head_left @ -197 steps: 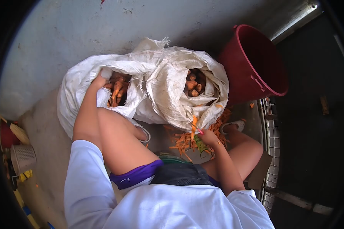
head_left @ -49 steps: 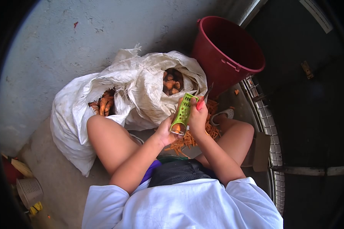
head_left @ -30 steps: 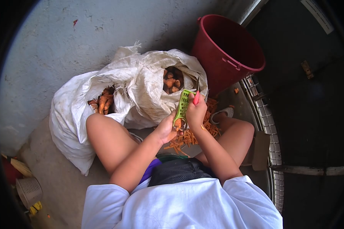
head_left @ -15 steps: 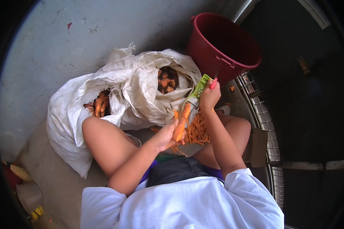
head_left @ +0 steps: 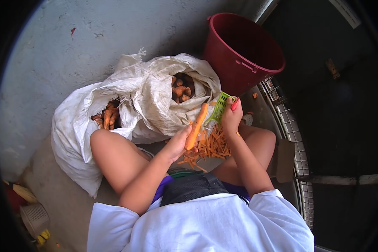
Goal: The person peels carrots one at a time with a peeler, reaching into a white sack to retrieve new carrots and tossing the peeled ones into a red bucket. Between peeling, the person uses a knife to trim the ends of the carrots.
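My left hand (head_left: 179, 145) holds a long orange peeled root (head_left: 197, 127) near its lower end, with the root tilted upward. In my right hand (head_left: 232, 117) is a green peeler (head_left: 218, 110) with a perforated body, and something red shows at my thumb. A small gap lies between the peeler and the root. Below both hands, a heap of orange peel strips (head_left: 214, 145) lies between my legs. Beyond it, two white woven sacks stand open; the right one (head_left: 159, 98) and the left one (head_left: 77, 126) hold brown-orange roots.
A dark red bucket (head_left: 224, 54) stands behind the right sack, against the wall. To the right are a wire grid (head_left: 287, 122) and a dark panel (head_left: 344, 113). A perforated beige container (head_left: 34, 216) lies at the lower left.
The peeler has come off the root and now sits to its right, lower than before. The root has swung more upright and moved slightly up in my left hand.
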A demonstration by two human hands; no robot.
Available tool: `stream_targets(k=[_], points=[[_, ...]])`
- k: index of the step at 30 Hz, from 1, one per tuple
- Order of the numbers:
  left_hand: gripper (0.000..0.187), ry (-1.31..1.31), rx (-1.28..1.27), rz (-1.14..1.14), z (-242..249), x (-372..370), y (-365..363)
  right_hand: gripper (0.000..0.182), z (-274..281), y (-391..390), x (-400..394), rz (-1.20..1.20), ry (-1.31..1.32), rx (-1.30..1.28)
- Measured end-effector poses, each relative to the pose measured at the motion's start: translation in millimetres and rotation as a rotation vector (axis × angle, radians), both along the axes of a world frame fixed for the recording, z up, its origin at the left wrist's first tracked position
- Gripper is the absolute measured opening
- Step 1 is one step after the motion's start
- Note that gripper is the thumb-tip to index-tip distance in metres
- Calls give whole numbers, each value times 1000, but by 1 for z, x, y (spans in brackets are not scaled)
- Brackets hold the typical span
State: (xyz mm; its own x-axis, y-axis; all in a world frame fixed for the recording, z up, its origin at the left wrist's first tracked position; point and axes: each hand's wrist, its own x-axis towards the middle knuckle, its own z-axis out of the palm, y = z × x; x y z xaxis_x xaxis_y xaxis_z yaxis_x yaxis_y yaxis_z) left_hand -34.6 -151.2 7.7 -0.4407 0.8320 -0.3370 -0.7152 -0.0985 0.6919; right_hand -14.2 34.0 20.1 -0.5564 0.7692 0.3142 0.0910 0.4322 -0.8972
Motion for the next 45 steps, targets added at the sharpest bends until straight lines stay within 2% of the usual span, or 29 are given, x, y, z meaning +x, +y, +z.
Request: stream_targets(k=[3, 6, 11, 14, 16, 19, 21, 24, 29, 32, 35, 42, 45], points=[[37, -45, 52, 2, -1, -3, -3, 21, -15, 13, 5, 10, -25, -54], [37, -180, 87, 0, -7, -4, -1, 20, -7, 12, 5, -2, 72, -195], [36, -389, 141, -32, -19, -1, 3, 19, 5, -19, -2, 171, 260, -576], [35, -356, 44, 66, -21, 4, 8, 20, 23, -48, 0, 182, 126, -530], [33, -314, -14, 114, -19, 4, 10, 20, 11, -51, -4, 183, 69, -399], [31, -382, 133, 70, -15, 1, 6, 18, 10, -60, 0, 224, 21, -401], [30, -404, 176, 51, -18, 0, 4, 17, 3, -64, -2, 210, 42, -304], [29, -410, 170, 51, -19, -2, 4, 18, 5, -63, -3, 172, 20, -289], [24, -214, -60, 155, -24, -1, 6, 20, 5, -43, -9, 156, 99, -405], [26, -305, 36, 63, -35, -7, 5, 20, 10, -45, -5, 198, 96, -414], [31, -286, 18, 21, -24, -8, 7, 19, 8, -53, -3, 233, 86, -388], [40, -401, 77, 41, -24, -4, 4, 15, 6, -65, -3, 271, 47, -349], [39, -458, 69, 33, -26, -6, 4, 15, 6, -68, -3, 381, -3, -535]])
